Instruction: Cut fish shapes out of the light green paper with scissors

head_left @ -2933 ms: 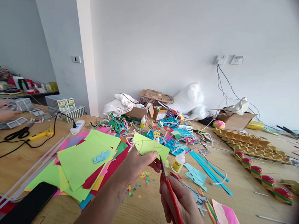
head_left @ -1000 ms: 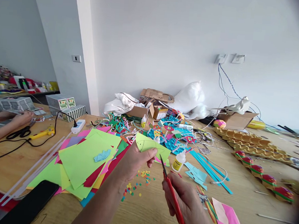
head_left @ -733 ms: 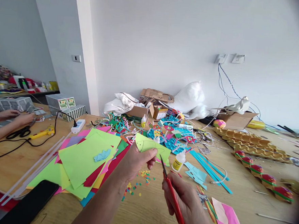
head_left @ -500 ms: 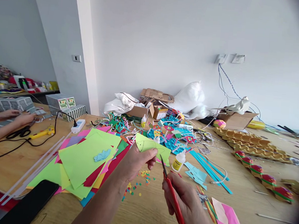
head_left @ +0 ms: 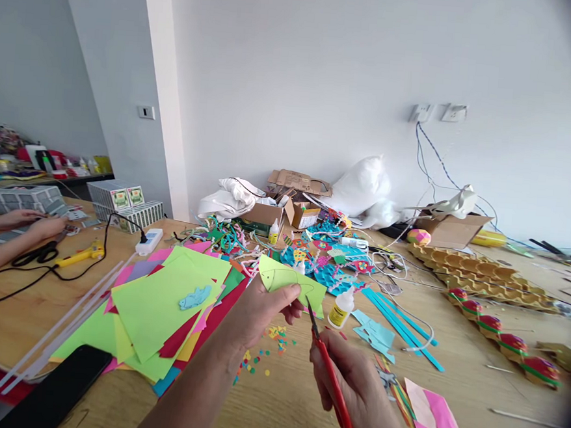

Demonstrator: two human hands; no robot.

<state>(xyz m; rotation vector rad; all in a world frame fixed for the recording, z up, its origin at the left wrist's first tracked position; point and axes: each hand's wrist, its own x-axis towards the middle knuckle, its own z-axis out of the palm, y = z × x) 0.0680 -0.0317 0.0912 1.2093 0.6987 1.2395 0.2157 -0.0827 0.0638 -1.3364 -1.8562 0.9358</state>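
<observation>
Between thumb and fingers, my left hand [head_left: 272, 307] pinches a piece of light green paper [head_left: 281, 275] that carries a drawn fish outline. My right hand [head_left: 345, 375] is closed around red-handled scissors [head_left: 335, 380]. The scissor tips meet the lower edge of the paper, right of my left thumb; whether the blades are apart is hard to see. A white glue bottle [head_left: 341, 309] with a yellow label stands just beyond the scissors. On the stack of coloured paper [head_left: 157, 303] to the left lies a blue fish cutout [head_left: 195, 297].
A black phone [head_left: 58, 387] lies front left. Further left, a co-worker's hands [head_left: 45, 226] are near a yellow glue gun [head_left: 82, 253]. Colourful craft pieces [head_left: 331, 263] heap up at the back. Egg-carton strips [head_left: 481, 280] and pink paper [head_left: 440, 420] lie on the right.
</observation>
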